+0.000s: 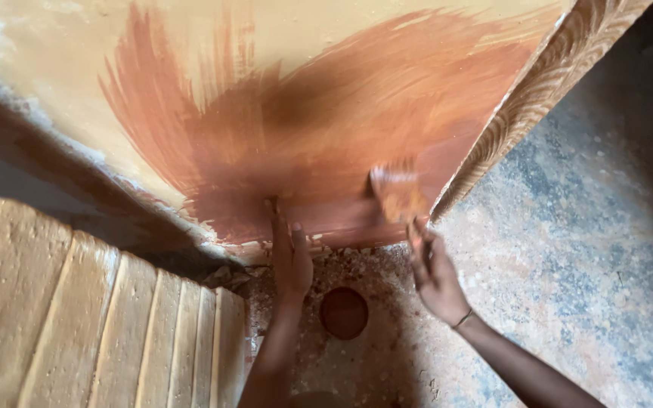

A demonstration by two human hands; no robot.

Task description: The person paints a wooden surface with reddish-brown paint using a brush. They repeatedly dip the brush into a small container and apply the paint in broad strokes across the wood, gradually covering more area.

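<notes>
My right hand [434, 270] grips the handle of a paintbrush [397, 193], whose bristles press against the lower part of a yellow wall [69, 68]. The brush is blurred by motion. A large patch of reddish-brown paint [319, 128] covers the wall in fanned strokes. My left hand [290, 257] rests flat with fingers together against the wet painted base of the wall, holding nothing. Between my forearms, on the floor, sits a small round container of red-brown paint [344, 312].
A wooden panel of ribbed planks [77, 317] leans at the lower left. A patterned, grained door frame edge [546, 83] runs diagonally at the right of the wall. The rough concrete floor [583, 249] is mottled grey and orange, with rubble at the wall's foot.
</notes>
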